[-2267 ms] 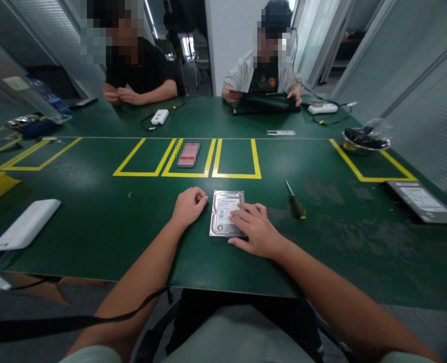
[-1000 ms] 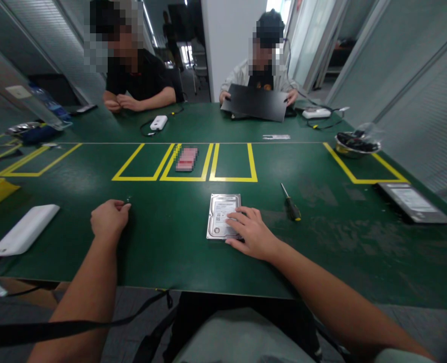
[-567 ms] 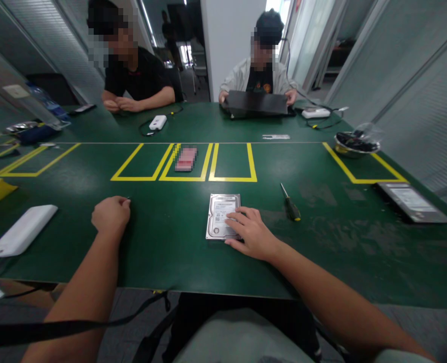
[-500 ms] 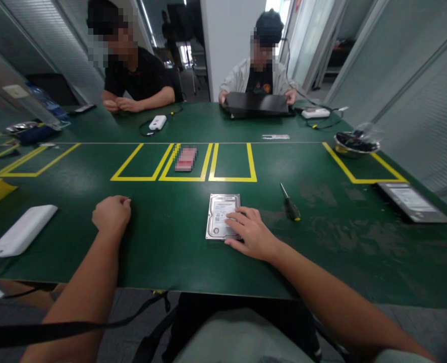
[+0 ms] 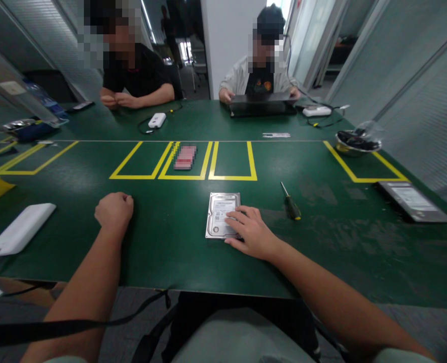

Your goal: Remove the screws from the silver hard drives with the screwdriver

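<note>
A silver hard drive [image 5: 219,210] lies label up on the green table [image 5: 170,242], just before me. My right hand [image 5: 253,235] rests on its near right corner, fingers spread flat on the label and thumb at the near edge. My left hand [image 5: 113,209] sits on the table well left of the drive, curled closed with the fingertips pinched against the mat. What the fingers pinch is hidden. A screwdriver [image 5: 291,202] with a black and yellow handle lies to the right of the drive, untouched.
Yellow taped boxes [image 5: 231,177] mark the mat beyond the drive; one holds a pink card [image 5: 185,156]. A white box [image 5: 19,231] lies far left, a flat labelled device [image 5: 412,200] and a metal bowl [image 5: 357,142] far right. Two people sit across the table.
My left hand left the drive's side, slid left across the mat and closed over a tiny speck there. My right hand stayed on the drive. The person opposite lowered a black panel.
</note>
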Available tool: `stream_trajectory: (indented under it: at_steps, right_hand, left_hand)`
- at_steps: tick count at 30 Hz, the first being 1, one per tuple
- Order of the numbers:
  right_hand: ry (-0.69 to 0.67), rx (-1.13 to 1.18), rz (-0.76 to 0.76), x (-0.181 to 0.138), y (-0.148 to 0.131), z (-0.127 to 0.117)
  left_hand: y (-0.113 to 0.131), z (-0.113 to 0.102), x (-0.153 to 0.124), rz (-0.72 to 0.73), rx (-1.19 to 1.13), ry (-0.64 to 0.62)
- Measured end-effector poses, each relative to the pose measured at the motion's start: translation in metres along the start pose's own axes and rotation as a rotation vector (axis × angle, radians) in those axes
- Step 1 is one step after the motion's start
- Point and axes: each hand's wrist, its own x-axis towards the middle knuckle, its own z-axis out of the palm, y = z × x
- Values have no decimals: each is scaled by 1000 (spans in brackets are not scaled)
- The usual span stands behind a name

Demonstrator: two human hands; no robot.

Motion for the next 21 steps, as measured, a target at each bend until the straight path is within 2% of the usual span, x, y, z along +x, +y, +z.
stream_trajectory:
  at_steps: [7,12,17,21]
  right_hand:
    - [-17,-10,1,1,-2,-3]
    - [-20,-14,4,1,-2,-4]
    - [-13,-16,1,1,-2,-4]
    - [-19,-17,4,1,-3,-4]
  left_hand:
    - [4,5,-9,52,-9,86]
    - [24,-1,-16,145,-77,115]
    - [60,-2,-36,283,-178,42]
    - [91,-3,-68,533,-351,-105]
